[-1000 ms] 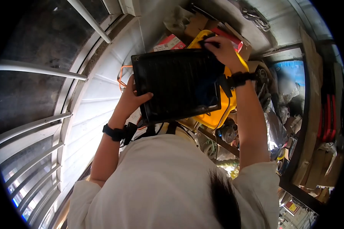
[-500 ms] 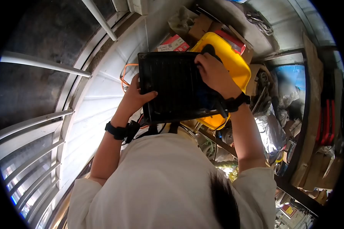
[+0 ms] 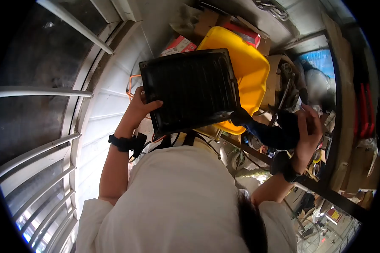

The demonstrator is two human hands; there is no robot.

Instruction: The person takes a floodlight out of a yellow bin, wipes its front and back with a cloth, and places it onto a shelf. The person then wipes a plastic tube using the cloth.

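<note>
A shallow black rectangular tray (image 3: 190, 90) is held up in front of my body, its ribbed inner face turned toward me. My left hand (image 3: 141, 107) grips its left edge, thumb over the rim and fingers behind. Off to the right, my right hand (image 3: 310, 126) is away from the tray, its fingers curled, with a dark blue cloth (image 3: 272, 134) bunched against it. The cloth stretches left to the tray's lower right corner. Part of the grip on the cloth is hidden.
A yellow plastic bin (image 3: 251, 76) is behind the tray. A red and white box (image 3: 179, 45) sits beyond it. Shelves of clutter, with a cardboard box (image 3: 276, 76), line the right side. White window bars (image 3: 42, 92) run along the left.
My right hand has left the tray's upper right part and swung right and down, drawing the dark blue cloth with it. The tray has shifted slightly left and tilted, still in my left hand.
</note>
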